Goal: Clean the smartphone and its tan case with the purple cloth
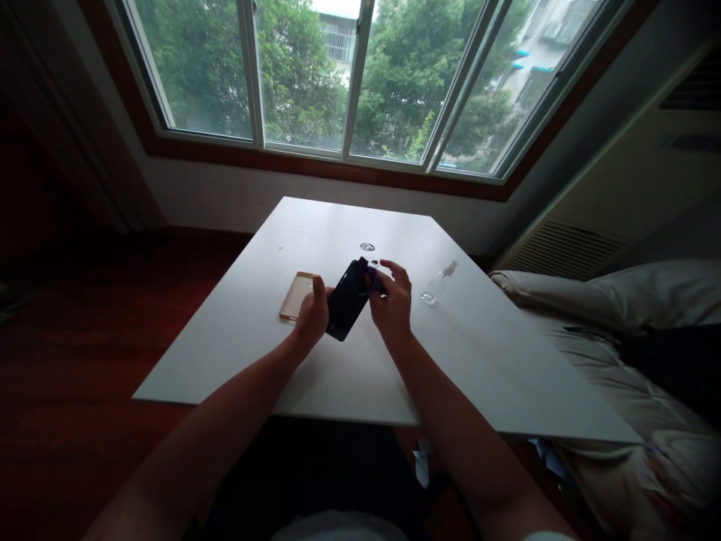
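My left hand [313,309] grips a black smartphone [348,302] by its left side, thumb pointing up. The phone is tilted above the table. In my right hand [393,299] is a dark purple cloth [372,279], pinched and pressed at the phone's upper right corner. Just left of my left hand lies a translucent amber phone case [294,299]. A clear spray bottle [439,282] rests on its side to the right of my right hand. Beyond the phone is a small round dark-and-white item [367,246] whose kind I cannot make out.
The white table [225,357] has angled edges and stands before a wide window [349,83]. A beige padded seat [597,300] with dark fabric on it adjoins the table's right side. Reddish wooden floor [73,353] shows at the left.
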Demonstrator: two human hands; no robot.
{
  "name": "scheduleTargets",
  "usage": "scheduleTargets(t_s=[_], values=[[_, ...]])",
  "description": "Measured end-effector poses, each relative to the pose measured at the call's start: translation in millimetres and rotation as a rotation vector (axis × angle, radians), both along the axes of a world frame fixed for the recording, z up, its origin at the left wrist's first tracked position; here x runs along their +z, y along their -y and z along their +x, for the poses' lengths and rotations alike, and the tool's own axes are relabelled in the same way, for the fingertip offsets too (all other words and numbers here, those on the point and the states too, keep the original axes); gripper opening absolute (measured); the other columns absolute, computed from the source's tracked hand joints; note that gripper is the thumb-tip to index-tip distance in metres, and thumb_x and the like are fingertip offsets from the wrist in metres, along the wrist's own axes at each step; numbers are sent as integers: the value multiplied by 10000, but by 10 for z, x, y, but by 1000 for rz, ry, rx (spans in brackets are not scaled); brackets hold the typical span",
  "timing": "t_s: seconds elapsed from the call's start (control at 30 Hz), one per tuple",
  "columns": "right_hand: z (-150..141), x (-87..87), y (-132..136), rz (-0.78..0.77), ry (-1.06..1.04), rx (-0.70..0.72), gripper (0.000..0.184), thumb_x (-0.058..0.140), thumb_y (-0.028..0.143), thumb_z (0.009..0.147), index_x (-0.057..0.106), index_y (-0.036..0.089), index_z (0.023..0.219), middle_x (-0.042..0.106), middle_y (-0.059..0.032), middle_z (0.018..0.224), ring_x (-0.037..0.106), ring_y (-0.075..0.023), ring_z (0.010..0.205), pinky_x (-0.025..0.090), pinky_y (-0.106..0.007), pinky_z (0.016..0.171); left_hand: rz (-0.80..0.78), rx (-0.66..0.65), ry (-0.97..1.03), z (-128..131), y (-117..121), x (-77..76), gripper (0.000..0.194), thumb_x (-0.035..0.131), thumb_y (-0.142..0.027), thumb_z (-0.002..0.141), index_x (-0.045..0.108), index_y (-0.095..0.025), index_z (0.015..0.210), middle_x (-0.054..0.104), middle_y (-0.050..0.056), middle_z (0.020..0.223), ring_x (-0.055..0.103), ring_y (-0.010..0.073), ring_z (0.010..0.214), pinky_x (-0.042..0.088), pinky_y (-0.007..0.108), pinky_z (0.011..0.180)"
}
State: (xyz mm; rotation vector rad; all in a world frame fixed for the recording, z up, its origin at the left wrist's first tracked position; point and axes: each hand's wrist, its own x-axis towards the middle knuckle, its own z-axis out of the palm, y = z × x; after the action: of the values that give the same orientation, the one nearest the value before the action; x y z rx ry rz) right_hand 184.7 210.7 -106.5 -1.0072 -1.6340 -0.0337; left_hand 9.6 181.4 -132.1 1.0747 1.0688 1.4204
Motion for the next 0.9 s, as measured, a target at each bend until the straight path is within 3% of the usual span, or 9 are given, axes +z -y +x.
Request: scheduleTargets(t_s=[0.1,0.23,0.4,0.47,0.63,0.77,0.9], values=[[-24,-16,1,-19,-4,38,240,592,290,981,762,292,1151,628,-90,1384,539,-296,1351,420,-550,1141,63,67,-150,-2,7,-20,822,283,-881,893,711,-204,705,640,71,626,627,257,699,418,326,605],[-107,-55,49,-27,58,85,252,613,250,961,770,298,1152,618,-87,1423,467,-305,1443,383,-580,1182,127,48,-225,7,27,-16,831,264,-869,905,694,-201,659,628,69,631,577,234,660,387,327,613],[-252,-95,150,-6,252,180,278,645,163,893,794,291,1090,579,-61,1499,363,-326,1530,246,-630,1252,92,163,-311,-1,25,5,875,195,-874,906,696,-184,710,680,102,731,598,252,733,401,345,670],[-267,-90,144,-7,252,181,261,642,179,901,798,288,1079,577,-56,1507,343,-325,1543,220,-628,1263,97,151,-388,-10,32,25,892,136,-848,929,697,-179,740,686,103,759,601,255,752,402,348,686],[-140,-61,-13,-85,-55,70,216,654,358,945,804,255,1062,606,-96,1468,426,-330,1488,335,-573,1225,104,0,-525,12,72,80,918,43,-797,957,703,-191,760,651,73,699,585,243,719,377,344,672],[34,-90,-188,-204,-348,19,318,680,457,911,787,217,1088,721,-106,1270,641,-288,1236,469,-503,1126,53,48,-483,41,78,109,894,122,-845,931,689,-191,708,645,79,687,588,252,727,372,349,673],[128,-132,-335,-484,-871,100,376,764,484,818,767,193,1056,778,-69,1066,733,-232,992,615,-410,893,22,74,-316,22,74,157,857,213,-877,906,693,-192,723,644,77,690,583,243,718,380,336,652]])
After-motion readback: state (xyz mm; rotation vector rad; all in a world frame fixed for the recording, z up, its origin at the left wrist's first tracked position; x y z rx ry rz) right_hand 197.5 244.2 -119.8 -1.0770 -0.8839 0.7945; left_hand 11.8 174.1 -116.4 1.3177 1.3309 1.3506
